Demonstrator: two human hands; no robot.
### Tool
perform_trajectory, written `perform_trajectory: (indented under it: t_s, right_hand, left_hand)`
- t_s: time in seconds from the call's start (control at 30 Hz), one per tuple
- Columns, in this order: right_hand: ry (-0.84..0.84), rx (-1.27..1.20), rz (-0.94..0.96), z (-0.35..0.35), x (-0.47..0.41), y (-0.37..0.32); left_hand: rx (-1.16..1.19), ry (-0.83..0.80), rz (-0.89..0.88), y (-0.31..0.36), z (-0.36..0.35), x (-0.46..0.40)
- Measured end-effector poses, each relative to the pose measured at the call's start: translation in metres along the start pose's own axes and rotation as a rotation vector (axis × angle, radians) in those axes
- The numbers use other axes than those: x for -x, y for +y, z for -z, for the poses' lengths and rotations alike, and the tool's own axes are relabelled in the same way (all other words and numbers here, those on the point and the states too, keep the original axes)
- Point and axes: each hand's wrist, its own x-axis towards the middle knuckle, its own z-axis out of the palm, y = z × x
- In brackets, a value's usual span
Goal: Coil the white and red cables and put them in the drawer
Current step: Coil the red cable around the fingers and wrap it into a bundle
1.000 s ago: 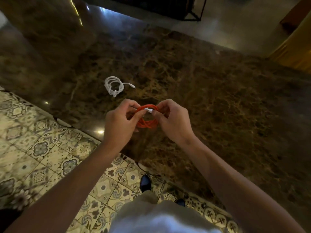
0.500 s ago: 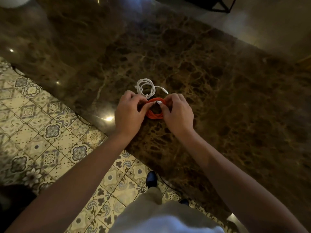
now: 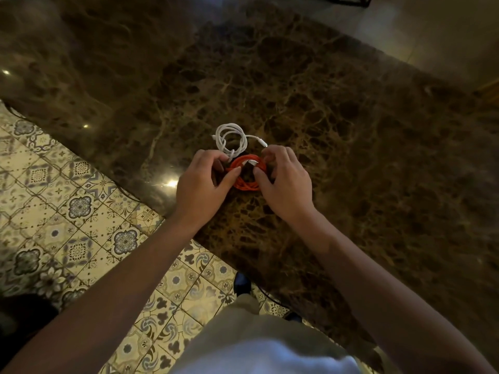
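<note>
Marble fills most of the frame: a dark brown marble table (image 3: 351,130) with pale veins and a shiny top. Small bright spots of light shine on it near its left edge. The table edge runs from the left side of the frame down toward the bottom right.

Below that edge, in the lower left of the frame, is a tiled floor (image 3: 67,211) with blue and cream flower shapes. A plain pale floor (image 3: 432,31) shows in the upper right corner, past the far side of the table.

Near the middle of the frame, the red cable (image 3: 247,182) lies on the table, wound into a small ring, with a white plug end on its upper side. The left hand (image 3: 205,182) has its fingers curled round the left side of the ring, with the thumb pressing on the red loops. The right hand (image 3: 283,182) has its fingers curled round the right side, and its thumb sits on the ring too.

Just above the red ring, touching it or almost touching it, the white cable (image 3: 232,137) lies on the table in a loose coil. One end of it sticks out to the right, close to the right hand's fingertips.

At the bottom of the frame are the person's pale clothes (image 3: 256,341) and a dark shoe (image 3: 241,282) on the tiles.
</note>
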Motion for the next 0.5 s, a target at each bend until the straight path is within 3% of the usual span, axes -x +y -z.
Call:
perform_trajectory:
  t_s: [0.23,0.5]
  right_hand:
    - [0.019,-0.080,-0.015,0.012,0.005,0.000]
    - [0.118,-0.090,0.095,0.040,0.028,0.006]
  left_hand:
    - [-0.019,0.036,-0.032,0.004,0.006,0.006]
    - [-0.065,0.111,-0.222,0.021,0.009,0.015]
